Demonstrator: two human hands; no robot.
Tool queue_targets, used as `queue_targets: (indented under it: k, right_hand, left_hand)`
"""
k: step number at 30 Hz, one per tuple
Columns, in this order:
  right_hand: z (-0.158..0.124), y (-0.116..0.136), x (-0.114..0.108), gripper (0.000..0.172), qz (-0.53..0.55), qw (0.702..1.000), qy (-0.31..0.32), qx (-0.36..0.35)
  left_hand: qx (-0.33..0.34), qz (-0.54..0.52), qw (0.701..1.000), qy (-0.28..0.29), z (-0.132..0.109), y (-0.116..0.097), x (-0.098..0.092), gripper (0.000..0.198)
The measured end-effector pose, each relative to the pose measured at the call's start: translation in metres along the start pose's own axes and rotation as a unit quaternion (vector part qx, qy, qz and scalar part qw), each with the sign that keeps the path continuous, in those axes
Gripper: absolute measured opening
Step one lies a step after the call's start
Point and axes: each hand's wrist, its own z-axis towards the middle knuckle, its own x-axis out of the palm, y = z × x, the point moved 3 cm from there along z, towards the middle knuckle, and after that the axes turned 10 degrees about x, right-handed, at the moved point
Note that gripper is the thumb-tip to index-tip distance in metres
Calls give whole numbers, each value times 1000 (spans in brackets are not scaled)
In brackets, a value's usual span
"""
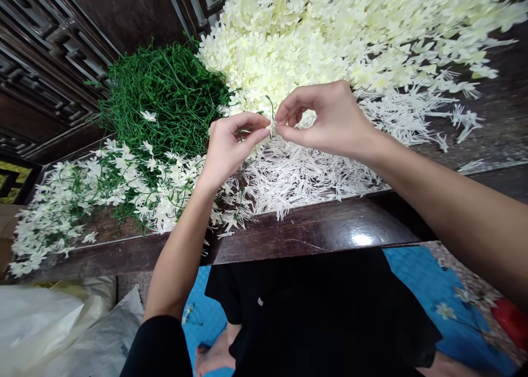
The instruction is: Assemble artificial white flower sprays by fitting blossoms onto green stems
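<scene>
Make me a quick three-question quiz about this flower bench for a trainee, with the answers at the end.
1. Multiple choice: what colour are the heaped stems?
A) blue
B) green
C) red
2. True or false: the left hand and the right hand meet with pinched fingertips at a small flower piece.
3. Fill in: the bulk of the stemmed white flowers lies on the ____ side of the left forearm.

Key: 1. B; 2. true; 3. left
</scene>
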Motion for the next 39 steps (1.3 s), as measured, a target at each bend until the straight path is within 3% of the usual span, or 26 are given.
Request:
queue_targets:
  k: [20, 29, 35, 39]
  right_hand:
    - [-2, 3, -1, 8, 33, 999, 0, -9]
    - [3, -3, -1, 10, 72, 994, -31, -78]
    - [3, -2, 0, 13, 96, 991, -24, -86]
    - [2, 1, -1, 12, 115, 990, -23, -79]
  left_hand:
    - [-1, 0, 1000, 3, 0, 0, -2, 10]
    - [40, -32, 999, -16, -1, 2, -3, 10]
    - [61, -65, 996, -30, -1, 3, -3, 4]
    - [68, -66, 995, -18, 0, 3, -2, 14]
